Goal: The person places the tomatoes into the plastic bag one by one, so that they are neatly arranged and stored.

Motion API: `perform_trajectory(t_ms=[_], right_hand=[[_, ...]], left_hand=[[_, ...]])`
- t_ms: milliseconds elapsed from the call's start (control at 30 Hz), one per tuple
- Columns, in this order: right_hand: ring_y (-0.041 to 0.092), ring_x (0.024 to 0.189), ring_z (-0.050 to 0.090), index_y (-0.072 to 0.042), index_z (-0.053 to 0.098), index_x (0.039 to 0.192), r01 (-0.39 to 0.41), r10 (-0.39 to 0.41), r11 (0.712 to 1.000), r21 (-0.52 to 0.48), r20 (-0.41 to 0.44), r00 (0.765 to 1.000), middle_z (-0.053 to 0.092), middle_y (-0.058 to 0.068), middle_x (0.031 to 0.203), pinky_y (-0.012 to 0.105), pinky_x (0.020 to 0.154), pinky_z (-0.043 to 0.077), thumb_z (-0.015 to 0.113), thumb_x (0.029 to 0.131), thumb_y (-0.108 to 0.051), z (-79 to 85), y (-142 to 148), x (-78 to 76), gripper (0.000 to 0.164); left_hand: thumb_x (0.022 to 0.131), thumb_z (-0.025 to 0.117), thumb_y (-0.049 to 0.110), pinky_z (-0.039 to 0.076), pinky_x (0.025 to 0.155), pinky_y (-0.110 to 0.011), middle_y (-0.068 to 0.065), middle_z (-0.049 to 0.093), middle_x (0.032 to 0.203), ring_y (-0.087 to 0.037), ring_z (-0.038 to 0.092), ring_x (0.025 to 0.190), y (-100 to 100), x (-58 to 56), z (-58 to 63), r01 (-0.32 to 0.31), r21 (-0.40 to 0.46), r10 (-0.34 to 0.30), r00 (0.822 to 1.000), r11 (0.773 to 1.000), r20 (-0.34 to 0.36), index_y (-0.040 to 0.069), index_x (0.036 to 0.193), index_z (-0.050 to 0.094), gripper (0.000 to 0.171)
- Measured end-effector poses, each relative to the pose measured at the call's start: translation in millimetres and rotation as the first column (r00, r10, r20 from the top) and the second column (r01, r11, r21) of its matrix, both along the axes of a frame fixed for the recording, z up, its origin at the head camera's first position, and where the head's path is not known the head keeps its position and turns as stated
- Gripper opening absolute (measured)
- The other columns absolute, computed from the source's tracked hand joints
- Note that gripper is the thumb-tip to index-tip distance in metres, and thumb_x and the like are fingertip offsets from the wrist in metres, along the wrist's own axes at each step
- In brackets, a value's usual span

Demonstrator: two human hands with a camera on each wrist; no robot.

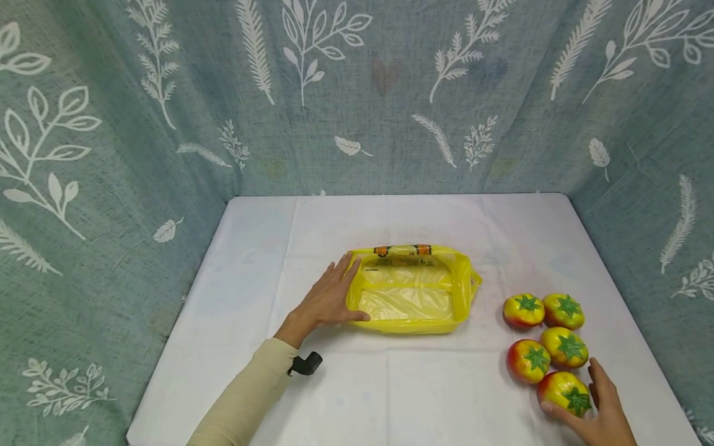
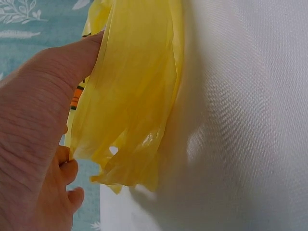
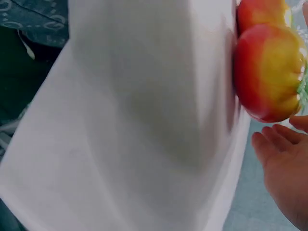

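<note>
A yellow plastic bag (image 1: 407, 325) lies on the table with its mouth spread open upward. At its left edge is my left hand (image 1: 329, 294), fingers spread over the rim. In the left wrist view the thumb goes behind the yellow film (image 2: 134, 77), its tip hidden. Several shiny red-and-yellow model fruits with green star-shaped leaf tops, like tomatoes or persimmons, sit at the right. My right hand (image 1: 599, 412) reaches around the nearest fruit (image 1: 560, 387), thumb at its front and fingers to its right. In the right wrist view, fingertips (image 3: 262, 144) lie close beside a fruit (image 3: 264, 72).
A white cloth covers the table (image 1: 334, 390). Blue-green curtains (image 1: 357, 124) with white leaf prints stand behind and at both sides. The other fruits (image 1: 524, 310) cluster just beyond the nearest one. A black strap mount (image 1: 305, 363) sits at my left wrist.
</note>
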State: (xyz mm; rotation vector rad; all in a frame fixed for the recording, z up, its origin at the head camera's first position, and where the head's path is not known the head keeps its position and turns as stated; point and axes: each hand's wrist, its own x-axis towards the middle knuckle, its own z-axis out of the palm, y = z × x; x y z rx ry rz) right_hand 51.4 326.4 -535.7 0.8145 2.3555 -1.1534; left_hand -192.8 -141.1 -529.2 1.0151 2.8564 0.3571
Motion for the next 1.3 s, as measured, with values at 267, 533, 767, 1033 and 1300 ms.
perform_trajectory(t_ms=[267, 533, 767, 1033, 1300], right_hand=[[0.057, 0.139, 0.015, 0.002, -0.018, 0.156, 0.09, -0.09, 0.996, -0.001, -0.009, 0.996, -0.005, 0.039, 0.158, 0.074, 0.109, 0.018, 0.083, 0.073, -0.063, -19.3, -8, 6.1, 0.146], [0.054, 0.134, 0.023, 0.004, -0.001, 0.159, 0.188, -0.187, 0.982, 0.025, -0.043, 0.981, 0.013, 0.037, 0.155, 0.073, 0.109, 0.023, 0.084, 0.074, -0.059, -25.1, -21, 5.4, 0.136], [0.053, 0.127, 0.03, 0.005, 0.004, 0.159, 0.226, -0.225, 0.973, 0.052, -0.03, 0.974, 0.02, 0.037, 0.149, 0.072, 0.107, 0.029, 0.084, 0.073, -0.061, -20.4, -20, 8.4, 0.134], [0.052, 0.12, 0.036, 0.005, 0.008, 0.158, 0.233, -0.231, 0.968, 0.097, -0.028, 0.973, 0.025, 0.038, 0.145, 0.07, 0.105, 0.036, 0.08, 0.078, -0.06, -3.4, -12, 7.8, 0.126], [0.051, 0.122, 0.037, 0.004, 0.011, 0.159, 0.223, -0.21, 0.966, 0.128, -0.104, 0.972, 0.028, 0.038, 0.146, 0.069, 0.105, 0.036, 0.08, 0.083, -0.051, 15.2, -5, 0.6, 0.116]], left_hand=[[0.074, 0.072, 0.076, 0.013, 0.124, -0.048, -0.02, 0.007, 0.168, -0.029, 0.008, 0.155, 0, -0.5, -0.7, 0.008, 0.01, -0.008, 1.0, 1.0, -0.016, 0.003, 0.162, 0.01, 0.129], [0.073, 0.074, 0.075, 0.013, 0.124, -0.048, -0.02, 0.008, 0.168, -0.029, 0.01, 0.155, -1, 0.1, 0.9, 0.003, 0.011, -0.003, 1.0, 1.0, -0.01, 0.003, 0.162, 0.011, 0.13], [0.073, 0.074, 0.075, 0.012, 0.124, -0.047, -0.018, 0.005, 0.168, -0.028, 0.008, 0.155, -1, 1.2, 1.5, -0.003, 0.0, 0.003, 1.0, 1.0, 0.005, 0.004, 0.162, 0.009, 0.131], [0.073, 0.074, 0.074, 0.011, 0.124, -0.048, -0.018, 0.004, 0.169, -0.028, 0.007, 0.155, -1, 0.5, 1.6, -0.005, -0.003, 0.005, 1.0, 1.0, 0.007, 0.005, 0.163, 0.008, 0.131], [0.074, 0.074, 0.075, 0.012, 0.124, -0.048, -0.017, 0.004, 0.169, -0.028, 0.007, 0.155, -2, 1.5, 3.2, -0.009, -0.006, 0.009, 1.0, 1.0, 0.012, 0.005, 0.163, 0.008, 0.131]])
